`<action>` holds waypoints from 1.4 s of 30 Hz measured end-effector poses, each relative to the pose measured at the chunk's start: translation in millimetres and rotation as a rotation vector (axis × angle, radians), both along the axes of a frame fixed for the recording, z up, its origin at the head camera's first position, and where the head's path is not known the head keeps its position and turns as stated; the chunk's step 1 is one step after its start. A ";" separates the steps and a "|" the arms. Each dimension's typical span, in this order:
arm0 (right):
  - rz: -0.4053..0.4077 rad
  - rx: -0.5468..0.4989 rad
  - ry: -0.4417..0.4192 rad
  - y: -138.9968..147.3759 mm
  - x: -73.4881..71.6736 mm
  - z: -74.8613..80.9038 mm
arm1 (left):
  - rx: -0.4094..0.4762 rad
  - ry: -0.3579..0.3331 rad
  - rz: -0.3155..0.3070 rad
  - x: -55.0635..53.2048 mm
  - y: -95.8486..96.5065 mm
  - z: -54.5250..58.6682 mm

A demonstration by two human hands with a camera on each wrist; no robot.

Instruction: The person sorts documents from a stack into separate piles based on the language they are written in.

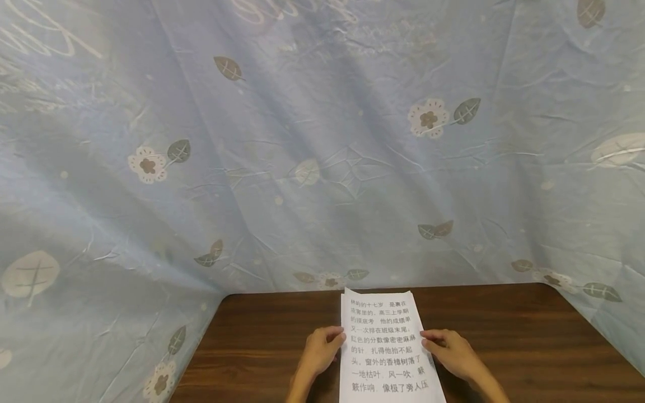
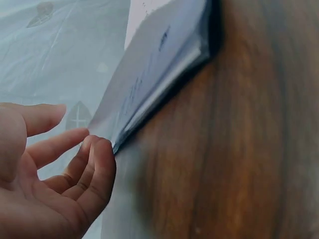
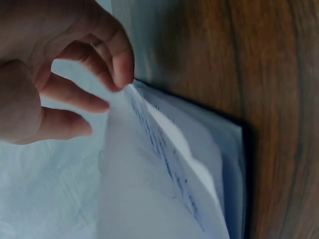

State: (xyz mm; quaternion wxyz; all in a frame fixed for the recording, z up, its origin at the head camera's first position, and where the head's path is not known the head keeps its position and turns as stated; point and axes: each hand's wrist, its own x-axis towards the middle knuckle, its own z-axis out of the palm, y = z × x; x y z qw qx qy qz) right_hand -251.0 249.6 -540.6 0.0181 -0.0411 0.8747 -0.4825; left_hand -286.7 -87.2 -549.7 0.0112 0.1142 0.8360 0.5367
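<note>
A stack of white paper sheets (image 1: 384,341), its top sheet printed with large Chinese characters, lies on the table between my two hands. At its left edge my left hand (image 1: 319,351) touches the sheets with its fingertips; in the left wrist view the thumb stands apart from the paper. On the opposite edge, the fingertips of my right hand (image 1: 453,354) touch the stack. The right wrist view shows that thumb and forefinger spread, and the sheets (image 3: 154,184) loosely layered with gaps along the side. One top corner of the stack sticks up slightly.
The stack rests on a dark brown wood-grain table (image 1: 262,330) with rounded far corners. A pale blue cloth (image 1: 322,168) with leaf and flower prints hangs behind the table and along its sides.
</note>
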 end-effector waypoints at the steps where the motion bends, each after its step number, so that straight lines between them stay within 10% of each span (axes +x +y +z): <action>1: 0.016 -0.033 0.002 0.2 -0.1 0.3 | 0.020 -0.002 0.001 -0.1 0.9 0.6; 25: -0.104 -0.157 -0.088 -5.4 0.7 -1.0 | 0.136 -0.030 0.070 2.3 5.1 0.5; 42: -0.029 -0.261 -0.067 -55.0 -1.4 -0.6 | 0.120 -0.075 0.069 6.4 -58.3 -3.4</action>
